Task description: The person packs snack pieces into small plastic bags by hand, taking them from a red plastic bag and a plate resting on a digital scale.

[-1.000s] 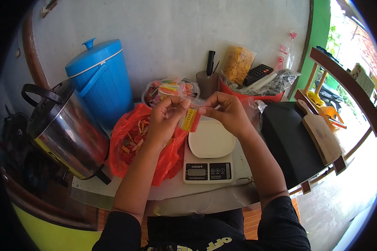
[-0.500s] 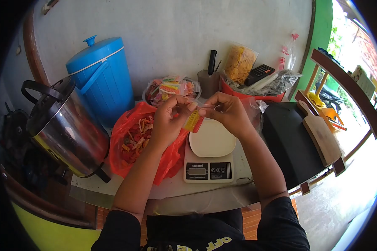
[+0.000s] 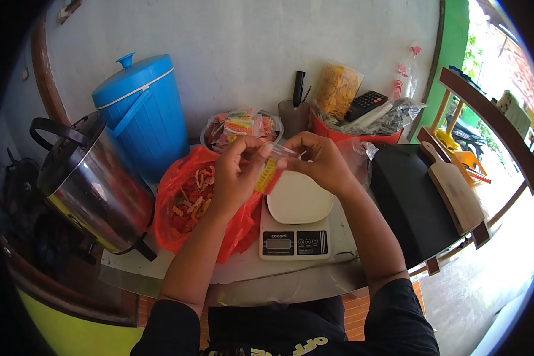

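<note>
A small clear plastic bag (image 3: 269, 176) with yellow and red wavy pieces in it hangs between my hands. My left hand (image 3: 241, 169) pinches its top at one side, and my right hand (image 3: 318, 161) pinches the other side. Below and behind it stands a white kitchen scale (image 3: 295, 237) with a cream weighing plate (image 3: 301, 202); its display is too small to read. Left of my left forearm, an open red plastic bag (image 3: 231, 240) holds loose wavy pieces (image 3: 197, 196) in red, orange and pale colours. Behind my hands sits a round clear tub (image 3: 205, 137) full of small filled packets (image 3: 243, 124).
A steel pot (image 3: 101, 184) and a blue lidded container (image 3: 145, 113) stand at left. Along the wall are a grey cup (image 3: 293, 115) and a red box (image 3: 391, 137) with a calculator (image 3: 366, 105). A black surface (image 3: 415, 207) and wooden board (image 3: 454, 190) lie at right.
The small bag has tilted and shifted slightly left between my hands. Its clear top now shows more between my fingers. The view has moved a little.
</note>
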A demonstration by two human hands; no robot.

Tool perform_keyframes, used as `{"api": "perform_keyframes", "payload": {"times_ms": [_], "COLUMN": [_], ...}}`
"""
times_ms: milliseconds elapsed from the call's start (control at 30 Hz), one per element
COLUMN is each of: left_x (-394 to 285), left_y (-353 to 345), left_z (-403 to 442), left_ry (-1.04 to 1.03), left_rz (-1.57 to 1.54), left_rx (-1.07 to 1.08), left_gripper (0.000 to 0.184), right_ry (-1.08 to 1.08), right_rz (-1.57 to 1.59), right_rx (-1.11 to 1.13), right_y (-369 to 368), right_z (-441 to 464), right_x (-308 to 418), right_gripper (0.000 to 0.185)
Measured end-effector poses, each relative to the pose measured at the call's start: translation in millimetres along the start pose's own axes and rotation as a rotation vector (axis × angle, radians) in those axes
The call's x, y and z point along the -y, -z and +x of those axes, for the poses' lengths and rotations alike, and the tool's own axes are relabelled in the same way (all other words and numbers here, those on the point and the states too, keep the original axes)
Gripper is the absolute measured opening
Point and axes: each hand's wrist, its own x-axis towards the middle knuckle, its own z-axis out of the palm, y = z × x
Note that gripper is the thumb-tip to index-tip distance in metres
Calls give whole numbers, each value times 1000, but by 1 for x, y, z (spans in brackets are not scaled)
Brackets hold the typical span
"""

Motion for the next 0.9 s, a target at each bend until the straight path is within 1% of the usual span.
{"api": "perform_keyframes", "payload": {"times_ms": [100,200,333,400,500,600,700,800,900], "left_x": [-5,-2,-6,-4,-4,0,1,-4,-5], "left_y": [2,2,-1,-2,0,2,7,7,7], "left_z": [1,2,2,1,1,1,1,2,2], "left_ry": [2,41,92,70,71,77,98,128,118], "left_rz": [-42,-124,-246,-200,-154,-164,-147,-83,-33], "left_rx": [-32,-33,-37,-22,-12,-4,39,76,94], "left_gripper": [18,20,21,21,22,22,20,19,19], "right_ry": [17,-22,39,68,63,3,88,183,177], "right_rz": [123,-84,-101,-116,-23,10,49,-15,-99], "right_rx": [4,-13,-47,-59,-45,-44,-70,-95,-93], "right_y": [1,5,10,9,10,10,10,14,14], "right_z": [2,0,1,0,0,-2,-2,1,0], "right_x": [-4,9,2,7,6,12,8,-2,3], "right_gripper": [27,21,21,20,24,22,21,18,17]}}
